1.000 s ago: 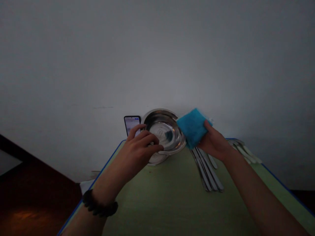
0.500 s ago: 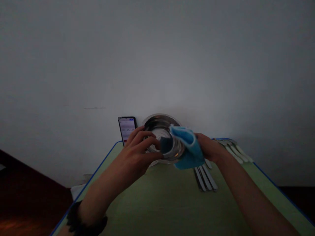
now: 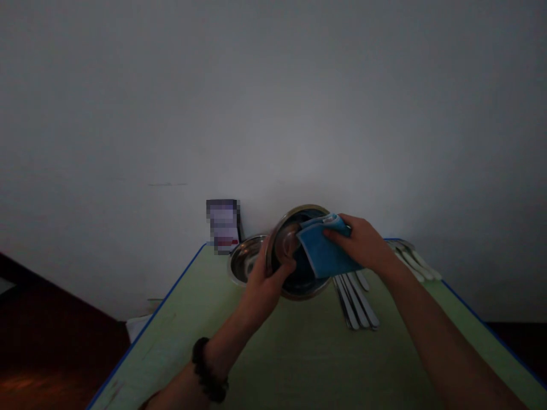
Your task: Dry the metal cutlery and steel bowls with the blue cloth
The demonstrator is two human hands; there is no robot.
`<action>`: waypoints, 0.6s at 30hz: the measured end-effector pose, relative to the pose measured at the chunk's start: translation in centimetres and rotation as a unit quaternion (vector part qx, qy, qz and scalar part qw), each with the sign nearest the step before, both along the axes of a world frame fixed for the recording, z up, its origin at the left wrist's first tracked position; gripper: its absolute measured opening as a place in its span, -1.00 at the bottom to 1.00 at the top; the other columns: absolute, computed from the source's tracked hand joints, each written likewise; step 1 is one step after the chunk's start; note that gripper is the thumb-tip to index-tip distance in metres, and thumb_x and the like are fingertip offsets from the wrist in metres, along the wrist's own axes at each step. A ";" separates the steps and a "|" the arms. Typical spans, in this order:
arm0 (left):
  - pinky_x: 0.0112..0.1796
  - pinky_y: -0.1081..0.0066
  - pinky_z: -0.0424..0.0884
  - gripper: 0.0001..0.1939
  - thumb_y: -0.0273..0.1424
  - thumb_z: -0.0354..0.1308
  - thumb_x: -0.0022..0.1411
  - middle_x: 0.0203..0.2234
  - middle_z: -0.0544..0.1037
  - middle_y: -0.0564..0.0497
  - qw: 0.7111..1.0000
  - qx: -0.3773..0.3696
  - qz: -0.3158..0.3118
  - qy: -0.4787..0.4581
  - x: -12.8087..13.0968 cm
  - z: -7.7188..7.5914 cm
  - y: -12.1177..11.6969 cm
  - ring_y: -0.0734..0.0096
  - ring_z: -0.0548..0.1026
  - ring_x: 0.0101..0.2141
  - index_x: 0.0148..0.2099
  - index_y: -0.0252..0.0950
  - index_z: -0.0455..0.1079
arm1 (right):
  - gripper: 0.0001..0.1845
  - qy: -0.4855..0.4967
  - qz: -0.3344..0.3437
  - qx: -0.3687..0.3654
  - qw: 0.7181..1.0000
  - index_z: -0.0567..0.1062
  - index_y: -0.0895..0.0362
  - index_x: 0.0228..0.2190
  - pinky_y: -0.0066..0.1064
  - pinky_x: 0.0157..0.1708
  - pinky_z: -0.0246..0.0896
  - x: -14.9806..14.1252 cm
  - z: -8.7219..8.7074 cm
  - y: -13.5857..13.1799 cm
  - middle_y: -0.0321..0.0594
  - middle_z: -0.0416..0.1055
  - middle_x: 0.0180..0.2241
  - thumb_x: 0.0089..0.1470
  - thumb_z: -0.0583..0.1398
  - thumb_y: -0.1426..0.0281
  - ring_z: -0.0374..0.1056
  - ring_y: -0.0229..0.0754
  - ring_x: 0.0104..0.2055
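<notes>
A shiny metal bowl (image 3: pixel 294 215) is tilted above the table, its left rim gripped by my left hand (image 3: pixel 267 282), with the thumb over the inner side. My right hand (image 3: pixel 359 242) pinches a folded blue cloth (image 3: pixel 327 250) at the bowl's right side. Part of the cloth lies over the rim and into the bowl, hiding some of the inside. Left of my left hand, a second metal bowl (image 3: pixel 241 259) rests on the table, partly covered by that hand.
Several metal-handled utensils (image 3: pixel 356 304) lie right of the bowl on the green table (image 3: pixel 290 353). Further right are several white-handled utensils (image 3: pixel 414 262). A phone (image 3: pixel 224 225) leans against the wall (image 3: pixel 273 114) at the back left. The table's edge is blue.
The upper bowl has lifted off and shifted right, tilting, which uncovers the second bowl. My left hand has closed on its rim. The cloth now reaches into the bowl.
</notes>
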State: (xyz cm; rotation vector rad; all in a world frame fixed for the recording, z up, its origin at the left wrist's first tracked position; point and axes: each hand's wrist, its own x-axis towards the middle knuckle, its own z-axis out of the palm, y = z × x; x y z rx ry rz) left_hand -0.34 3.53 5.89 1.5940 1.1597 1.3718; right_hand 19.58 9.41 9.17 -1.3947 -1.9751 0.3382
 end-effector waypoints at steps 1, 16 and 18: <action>0.05 0.17 0.23 -0.41 -0.35 0.10 0.12 0.07 0.32 -0.03 0.999 -0.051 -0.013 -0.012 0.3 -0.2 0.0 0.18 0.27 0.07 0.19 -0.16 0.06 | -0.75 -0.006 -0.005 0.016 1.000 0.45 0.16 -0.32 -0.38 -0.31 0.14 0.0 0.3 -0.2 -0.19 0.44 -0.36 0.00 0.13 0.26 0.33 -0.18 -0.32; -0.18 0.35 0.35 -0.75 -0.31 -0.05 0.23 -0.23 0.49 -0.01 0.958 0.027 -0.065 0.278 -2.6 3.4 0.1 0.34 0.44 -0.22 -0.10 -0.25 0.32 | -0.82 -0.169 0.074 -0.041 0.982 0.37 0.17 -0.32 -0.31 -0.21 0.14 1.0 3.2 -2.9 -0.13 0.36 -0.27 0.08 0.04 0.35 0.29 -0.14 -0.23; -0.26 0.37 0.36 -0.78 -0.33 -0.08 0.23 -0.29 0.49 -0.02 0.942 0.028 -0.075 0.326 -2.6 3.6 -0.1 0.34 0.44 -0.26 -0.17 -0.28 0.33 | -0.83 -0.179 0.091 -0.035 0.979 0.38 0.15 -0.30 -0.31 -0.17 0.13 0.8 3.4 -3.2 -0.14 0.35 -0.26 0.07 0.04 0.39 0.29 -0.15 -0.21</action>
